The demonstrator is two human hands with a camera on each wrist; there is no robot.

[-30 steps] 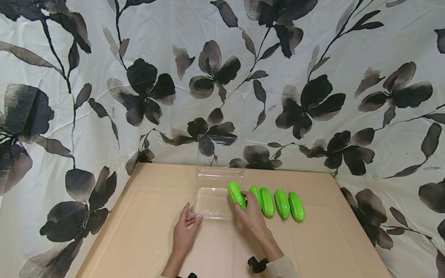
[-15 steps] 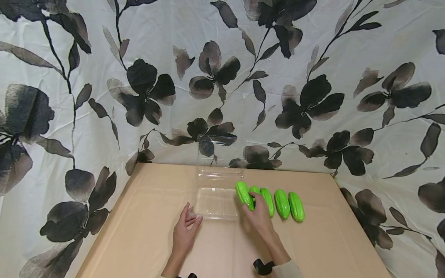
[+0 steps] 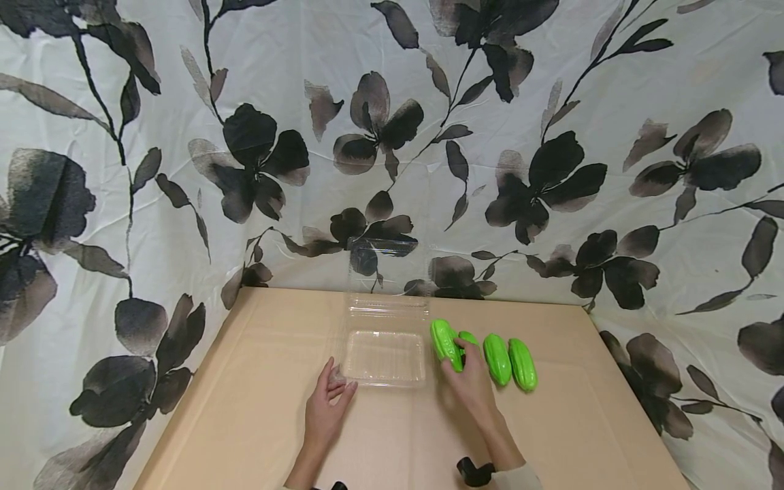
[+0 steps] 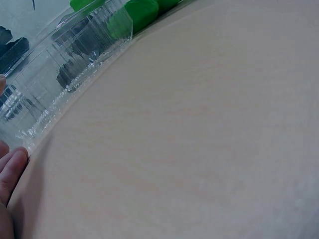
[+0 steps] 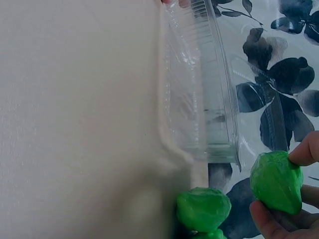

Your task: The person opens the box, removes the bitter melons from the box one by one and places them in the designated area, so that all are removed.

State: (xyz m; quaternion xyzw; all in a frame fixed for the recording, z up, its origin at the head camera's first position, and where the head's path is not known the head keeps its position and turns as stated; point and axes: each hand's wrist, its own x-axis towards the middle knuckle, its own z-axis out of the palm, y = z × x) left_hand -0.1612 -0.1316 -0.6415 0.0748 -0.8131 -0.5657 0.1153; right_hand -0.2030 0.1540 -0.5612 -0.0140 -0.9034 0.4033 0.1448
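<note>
A clear plastic clamshell container (image 3: 386,381) lies with its lid raised at the back, nothing inside its base. My left hand (image 3: 327,412) holds its front left corner; in the left wrist view the fingers (image 4: 14,169) meet the container's end. My right hand (image 3: 470,381) pinches a bright green, bumpy toy cucumber (image 3: 446,344) between thumb and fingers, just right of the container. In the right wrist view this cucumber (image 5: 274,181) is raised beside another cucumber (image 5: 203,209). The held cucumber and the hand partly hide the cucumbers behind them.
Two more green cucumbers, one (image 3: 497,358) beside the other (image 3: 523,365), lie to the right of my right hand. Everything stands on a tan tabletop (image 3: 257,381). A white cloth with dark flowers (image 3: 441,170) hangs right behind the table's back edge.
My right hand has moved right with the cucumber, from over the container's right side to in front of the row of cucumbers. My left hand and the container have stayed put.
</note>
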